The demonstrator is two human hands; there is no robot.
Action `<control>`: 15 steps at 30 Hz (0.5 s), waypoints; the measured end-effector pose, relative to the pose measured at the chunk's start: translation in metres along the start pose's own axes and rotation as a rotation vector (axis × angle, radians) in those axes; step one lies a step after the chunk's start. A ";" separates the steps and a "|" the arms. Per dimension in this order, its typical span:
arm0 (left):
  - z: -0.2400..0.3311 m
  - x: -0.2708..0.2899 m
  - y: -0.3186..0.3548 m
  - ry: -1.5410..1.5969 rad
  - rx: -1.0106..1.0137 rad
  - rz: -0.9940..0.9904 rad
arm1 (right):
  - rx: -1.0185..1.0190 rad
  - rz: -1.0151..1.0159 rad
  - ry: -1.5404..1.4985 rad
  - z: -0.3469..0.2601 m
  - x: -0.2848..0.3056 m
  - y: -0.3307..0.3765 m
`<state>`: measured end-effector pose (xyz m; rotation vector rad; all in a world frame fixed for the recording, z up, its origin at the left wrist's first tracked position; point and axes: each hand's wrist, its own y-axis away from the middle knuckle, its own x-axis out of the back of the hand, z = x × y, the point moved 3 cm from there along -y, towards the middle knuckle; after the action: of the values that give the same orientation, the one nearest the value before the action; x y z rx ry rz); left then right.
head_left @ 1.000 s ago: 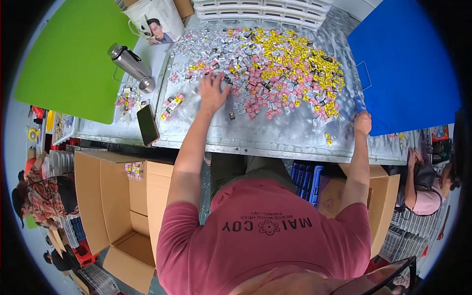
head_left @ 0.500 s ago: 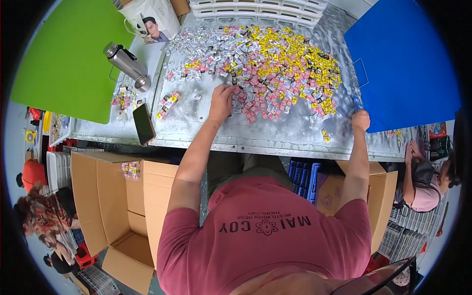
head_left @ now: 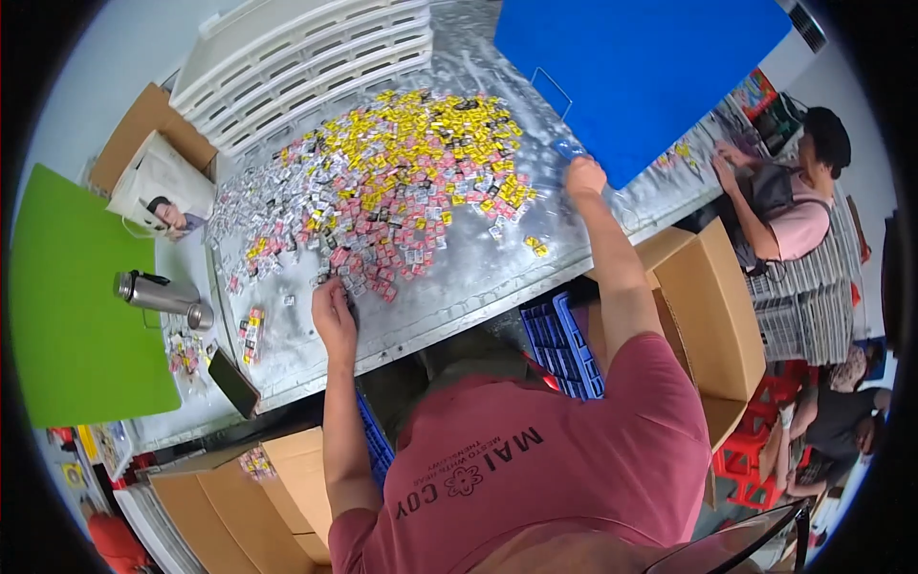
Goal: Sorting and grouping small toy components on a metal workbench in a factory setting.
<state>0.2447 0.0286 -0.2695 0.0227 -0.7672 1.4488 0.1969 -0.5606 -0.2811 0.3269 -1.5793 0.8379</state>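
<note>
A wide pile of small pink, yellow, white and black wrapped packets [head_left: 382,182] covers much of the metal table [head_left: 469,277]. At the pile's near left edge is my left hand [head_left: 335,318], its fingers bent and drawn together against the packets. Whatever those fingertips hold, if anything, is hidden. My right hand [head_left: 585,178] is closed on a small clear bluish plastic bag [head_left: 569,148], which sticks out beyond the knuckles. That hand rests on the table beside the large blue board [head_left: 641,77], to the right of the pile.
White stacked trays [head_left: 316,67] stand behind the pile. On the left are a steel flask [head_left: 158,292], a phone [head_left: 232,383], a white bag [head_left: 163,191] and a green board [head_left: 86,316]. Open cardboard boxes [head_left: 722,316] sit below the table edge. A person [head_left: 789,210] works at the right.
My view has swung to the right, so the table now slants across it. My left hand stays at the pile's near edge; my right hand still grips the plastic bag by the blue board.
</note>
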 end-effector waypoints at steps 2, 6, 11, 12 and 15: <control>0.005 -0.004 0.014 -0.053 -0.056 -0.008 | -0.015 0.004 -0.017 0.003 0.002 -0.002; 0.008 -0.015 0.027 -0.028 -0.048 -0.052 | -0.074 0.007 -0.074 0.006 0.012 -0.002; 0.008 -0.016 0.025 -0.032 0.008 -0.058 | -0.119 -0.036 -0.207 0.009 0.017 0.004; 0.007 -0.017 0.023 -0.053 -0.022 -0.071 | -0.116 0.038 -0.218 0.009 0.020 0.004; 0.002 -0.019 0.021 -0.150 -0.099 -0.053 | -0.037 0.181 -0.266 0.006 0.034 0.011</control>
<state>0.2262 0.0146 -0.2864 0.0760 -0.9533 1.3688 0.1786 -0.5482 -0.2519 0.2800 -1.8917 0.9313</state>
